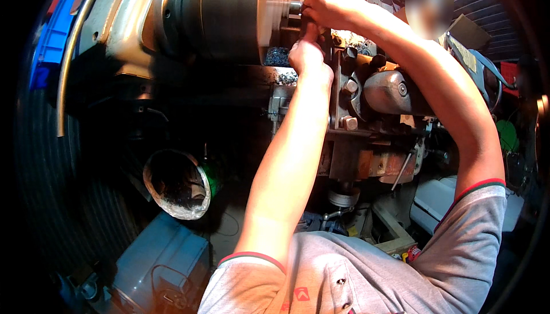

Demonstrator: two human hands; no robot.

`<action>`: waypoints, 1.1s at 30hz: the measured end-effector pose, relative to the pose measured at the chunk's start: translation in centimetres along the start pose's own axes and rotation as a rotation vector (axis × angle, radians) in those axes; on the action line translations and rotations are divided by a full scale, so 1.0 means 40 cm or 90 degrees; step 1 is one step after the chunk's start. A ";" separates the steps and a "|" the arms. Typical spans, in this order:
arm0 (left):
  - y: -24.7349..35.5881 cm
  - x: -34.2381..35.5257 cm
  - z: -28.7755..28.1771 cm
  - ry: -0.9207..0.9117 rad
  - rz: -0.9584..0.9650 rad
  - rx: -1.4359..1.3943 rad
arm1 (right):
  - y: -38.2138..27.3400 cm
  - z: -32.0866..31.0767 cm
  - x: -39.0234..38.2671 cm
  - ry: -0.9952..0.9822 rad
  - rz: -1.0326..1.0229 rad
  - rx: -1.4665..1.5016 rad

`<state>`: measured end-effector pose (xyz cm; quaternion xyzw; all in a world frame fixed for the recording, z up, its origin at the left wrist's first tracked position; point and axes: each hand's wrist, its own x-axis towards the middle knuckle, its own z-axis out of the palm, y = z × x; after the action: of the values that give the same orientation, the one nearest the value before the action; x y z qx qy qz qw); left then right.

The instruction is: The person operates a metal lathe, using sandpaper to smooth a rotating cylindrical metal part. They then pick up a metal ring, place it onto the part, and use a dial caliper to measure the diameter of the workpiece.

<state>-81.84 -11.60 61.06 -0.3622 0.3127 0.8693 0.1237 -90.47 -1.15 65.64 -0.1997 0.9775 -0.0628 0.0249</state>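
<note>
A: What step are we on?
B: Our right hand [331,2] is curled at the metal rod [295,8], just on its left; left hand [309,56] sits just below. We'd guess we're working the rod's end by hand. Can't tell if either really grips. The chuck [226,13], left of both hands, is blurry, probably spinning.
A: Next move?
B: Needs steady hands, well clear of that chuck. Left arm [286,165] nearly straight, right arm [450,73] bent, angled in from the right.

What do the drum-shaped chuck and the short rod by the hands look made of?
Chuck: probably steel, smooth and satin grey, going by its soft metallic sheen. Rod: likely bare metal, from its bright highlight; which metal, I cannot tell.
</note>
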 end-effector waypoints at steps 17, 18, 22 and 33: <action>-0.018 0.009 0.009 -0.011 0.013 0.033 | 0.031 0.012 0.007 0.043 0.006 0.011; -0.015 0.014 0.002 0.001 0.013 0.032 | 0.013 0.010 0.005 0.036 0.003 -0.003; 0.007 -0.017 -0.007 -0.018 0.025 0.050 | -0.103 -0.103 -0.042 -0.037 0.058 -0.085; -0.021 -0.034 -0.003 -0.097 0.090 0.106 | 0.247 0.006 0.003 -0.173 -0.363 0.896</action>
<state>-80.45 -11.01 61.59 -0.2603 0.3984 0.8719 0.1152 -94.41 7.81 64.09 -0.3871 0.6064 -0.6485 0.2489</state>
